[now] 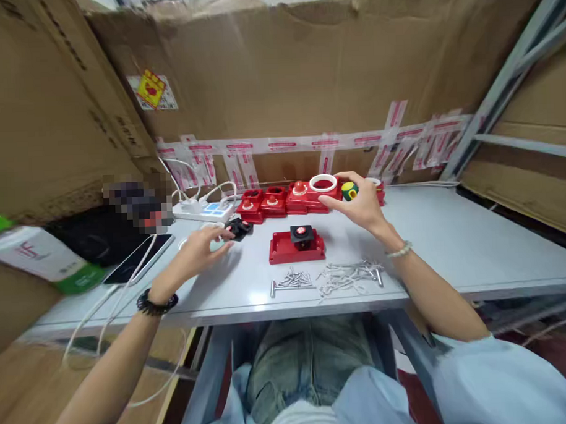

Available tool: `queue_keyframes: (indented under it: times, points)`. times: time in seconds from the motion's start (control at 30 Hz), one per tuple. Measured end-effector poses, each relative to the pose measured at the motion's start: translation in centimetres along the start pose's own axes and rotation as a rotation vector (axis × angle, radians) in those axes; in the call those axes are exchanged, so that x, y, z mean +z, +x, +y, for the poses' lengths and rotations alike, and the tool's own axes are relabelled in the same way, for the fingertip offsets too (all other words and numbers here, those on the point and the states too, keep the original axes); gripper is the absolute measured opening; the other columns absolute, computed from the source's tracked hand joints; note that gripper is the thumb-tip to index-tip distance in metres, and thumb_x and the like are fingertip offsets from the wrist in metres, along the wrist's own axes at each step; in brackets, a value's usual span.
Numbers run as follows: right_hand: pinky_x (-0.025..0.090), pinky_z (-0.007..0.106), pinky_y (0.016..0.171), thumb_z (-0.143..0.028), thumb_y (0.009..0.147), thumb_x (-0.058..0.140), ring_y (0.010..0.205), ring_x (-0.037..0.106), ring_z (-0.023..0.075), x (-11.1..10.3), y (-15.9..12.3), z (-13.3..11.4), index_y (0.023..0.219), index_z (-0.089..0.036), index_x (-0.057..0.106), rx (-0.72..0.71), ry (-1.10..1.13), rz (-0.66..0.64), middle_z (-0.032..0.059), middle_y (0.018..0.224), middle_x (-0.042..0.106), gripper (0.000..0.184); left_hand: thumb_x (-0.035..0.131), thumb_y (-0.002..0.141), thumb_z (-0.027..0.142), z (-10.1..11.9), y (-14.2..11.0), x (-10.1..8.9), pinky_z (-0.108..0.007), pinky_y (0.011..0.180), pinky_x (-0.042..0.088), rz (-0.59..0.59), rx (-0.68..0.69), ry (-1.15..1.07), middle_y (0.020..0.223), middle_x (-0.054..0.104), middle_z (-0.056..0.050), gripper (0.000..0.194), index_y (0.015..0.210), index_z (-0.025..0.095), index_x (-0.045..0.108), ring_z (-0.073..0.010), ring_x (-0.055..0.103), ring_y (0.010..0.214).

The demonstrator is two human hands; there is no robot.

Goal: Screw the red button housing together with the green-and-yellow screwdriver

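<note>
My right hand (pixel 364 206) reaches to the back row, thumb and fingers around the right end of a red housing with a white ring (pixel 329 199). A round yellow-and-green handle (pixel 350 191) shows between thumb and fingers; the hand hides part of it. My left hand (pixel 203 252) hovers at the left, fingers apart, beside small black parts (pixel 238 228). A pale round piece beneath its fingers is partly hidden. Between the hands, a shallow red base (pixel 284 252) lies on the table, with a black square button part (pixel 302 233) on it.
Several red housings with buttons (pixel 272 203) line the back. Loose screws (pixel 292 278) and white-silver pieces (pixel 348 276) lie near the front edge. At left are a power strip (pixel 204 210), phone (pixel 138 260), cables and a bottle (pixel 43 254). Cardboard (pixel 269 76) walls the back.
</note>
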State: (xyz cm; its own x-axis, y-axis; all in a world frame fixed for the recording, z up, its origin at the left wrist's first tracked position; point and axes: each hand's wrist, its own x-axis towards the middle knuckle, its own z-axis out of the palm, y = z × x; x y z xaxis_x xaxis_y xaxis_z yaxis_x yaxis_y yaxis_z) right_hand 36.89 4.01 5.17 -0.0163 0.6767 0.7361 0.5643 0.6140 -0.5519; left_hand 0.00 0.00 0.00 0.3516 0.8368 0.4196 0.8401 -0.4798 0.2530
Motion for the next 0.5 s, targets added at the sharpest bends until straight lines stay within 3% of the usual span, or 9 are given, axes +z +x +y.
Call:
queue_keyframes:
  times: [0.13, 0.23, 0.33, 0.5]
  points:
    - [0.053, 0.04, 0.08, -0.053, 0.06, 0.08, 0.085, 0.066, 0.0219, 0.0, -0.2, 0.0, 0.101, -0.017, 0.067, 0.001, -0.013, -0.012, 0.0066, 0.096, 0.072, 0.056, 0.053, 0.093, 0.037, 6.0, -0.9, 0.7, -0.033, 0.078, 0.048, -0.096, 0.19, -0.085, 0.09, 0.07, -0.005, 0.023, 0.096, 0.02, 0.067, -0.0192, 0.063, 0.082]
    - [0.053, 0.041, 0.081, -0.053, 0.059, 0.08, 0.086, 0.066, 0.0229, 0.0, -0.2, 0.1, 0.102, -0.017, 0.066, 0.013, -0.008, -0.02, 0.007, 0.097, 0.072, 0.057, 0.052, 0.095, 0.03, 9.1, -0.3, 1.4, -0.032, 0.08, 0.047, -0.176, 0.332, -0.113, 0.094, 0.069, -0.005, 0.017, 0.097, 0.021, 0.067, -0.019, 0.063, 0.087]
    - [0.053, 0.042, 0.082, -0.054, 0.059, 0.081, 0.087, 0.067, 0.024, -0.1, -0.1, 0.0, 0.101, -0.018, 0.067, 0.039, 0.012, -0.035, 0.0072, 0.097, 0.072, 0.058, 0.051, 0.094, 0.025, 9.8, 1.2, 1.7, -0.035, 0.081, 0.047, -0.08, 0.333, -0.112, 0.094, 0.067, -0.006, 0.014, 0.097, 0.02, 0.064, -0.0206, 0.062, 0.089]
    - [0.052, 0.043, 0.085, -0.055, 0.059, 0.081, 0.092, 0.066, 0.0249, -0.1, -0.5, -0.9, 0.101, -0.018, 0.067, 0.064, 0.091, -0.116, 0.0078, 0.1, 0.072, 0.058, 0.055, 0.091, 0.03, 7.9, 3.7, 1.4, -0.035, 0.083, 0.05, 0.161, 0.204, -0.241, 0.104, 0.064, -0.008, 0.019, 0.106, 0.019, 0.057, -0.0205, 0.061, 0.094]
